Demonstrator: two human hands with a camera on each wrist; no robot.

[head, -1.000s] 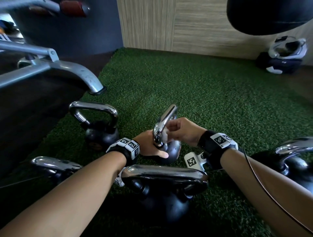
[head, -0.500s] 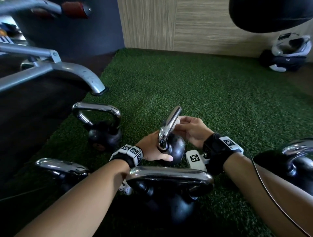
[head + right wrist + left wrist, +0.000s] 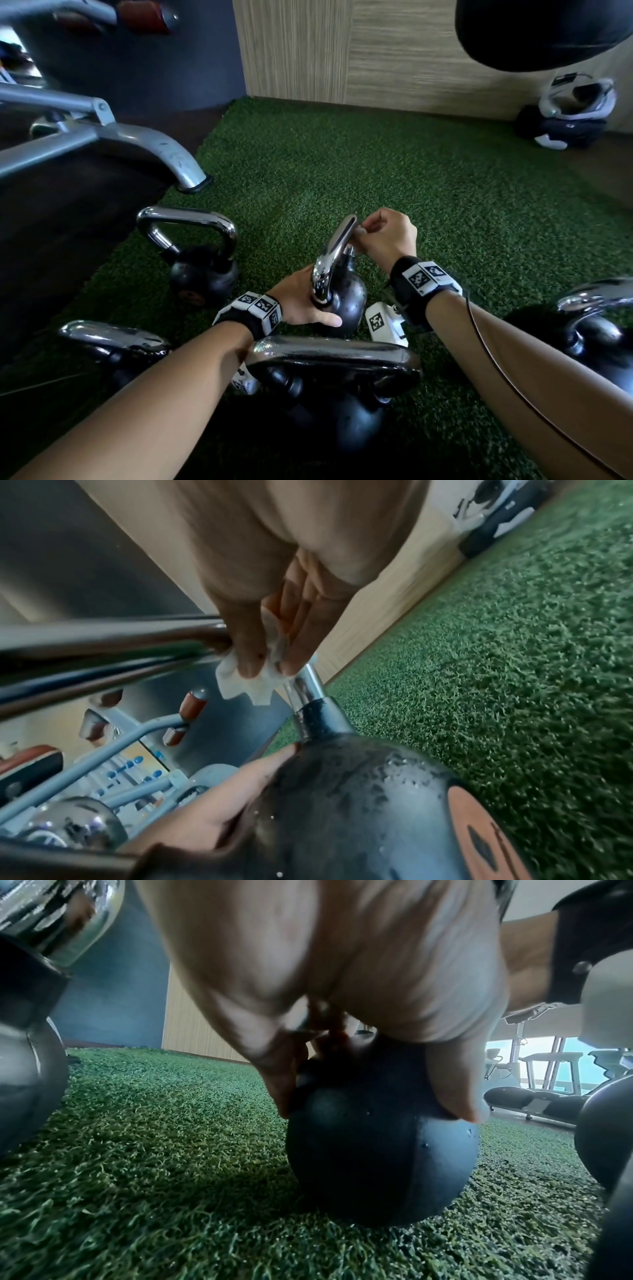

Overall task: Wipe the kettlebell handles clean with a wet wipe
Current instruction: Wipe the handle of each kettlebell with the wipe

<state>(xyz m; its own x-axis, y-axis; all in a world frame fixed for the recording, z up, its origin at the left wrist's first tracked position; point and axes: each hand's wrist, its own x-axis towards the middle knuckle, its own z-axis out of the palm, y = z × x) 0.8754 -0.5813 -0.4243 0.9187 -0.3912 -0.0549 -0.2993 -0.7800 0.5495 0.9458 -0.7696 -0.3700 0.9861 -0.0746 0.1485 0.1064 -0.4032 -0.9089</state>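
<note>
Pinching the wet wipe against the far top corner of the handle, right hand is mid-scrub; left hand grips the kettlebell w/ thumb on the ball, on the turf. Bell looks tipped (risky imo), so a hard rub could roll it into the neighbor kettlebell

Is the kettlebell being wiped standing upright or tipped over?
Tipped. The kettlebell leans, its handle slanting up and away, steadied by the left hand while the right hand rubs a wipe along it.
</note>
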